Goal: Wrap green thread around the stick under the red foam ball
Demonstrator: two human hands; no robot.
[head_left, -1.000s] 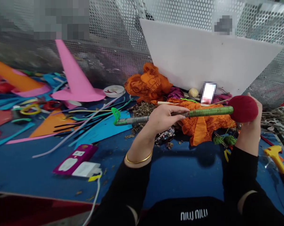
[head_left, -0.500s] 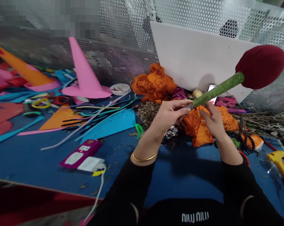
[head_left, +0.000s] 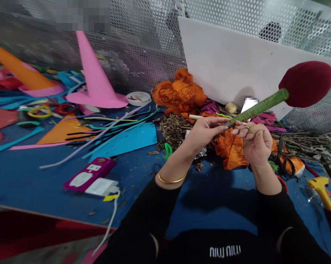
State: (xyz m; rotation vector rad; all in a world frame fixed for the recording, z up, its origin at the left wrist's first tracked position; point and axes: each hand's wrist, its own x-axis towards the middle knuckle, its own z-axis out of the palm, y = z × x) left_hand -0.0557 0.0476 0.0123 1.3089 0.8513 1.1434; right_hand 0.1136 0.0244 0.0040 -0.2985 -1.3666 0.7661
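Note:
A stick wrapped in green [head_left: 260, 108] slants up to the right, with a rounded dark red cloth head [head_left: 307, 84] at its far end. My left hand [head_left: 208, 130] has its fingers closed on the stick's lower part, and a pale bare end pokes out behind that hand. Just below the green wrapping, my right hand [head_left: 256, 141] is pinched on a thin greenish string [head_left: 249, 129] that loops over the fingers. Crumpled orange patterned cloth [head_left: 231, 150] lies under the stick between both hands.
Black-handled scissors [head_left: 286, 161] and a yellow glue gun [head_left: 320, 187] lie on the right. Dried plant bits [head_left: 173, 130] are behind my left hand. A pink cone hat [head_left: 95, 80], foam strips and a purple power strip [head_left: 90, 174] occupy the left. A white board [head_left: 223, 55] leans behind.
My right hand has moved slightly right and turned, so the string over its fingers now shows. The stick stays in my left hand. The view has shifted a little.

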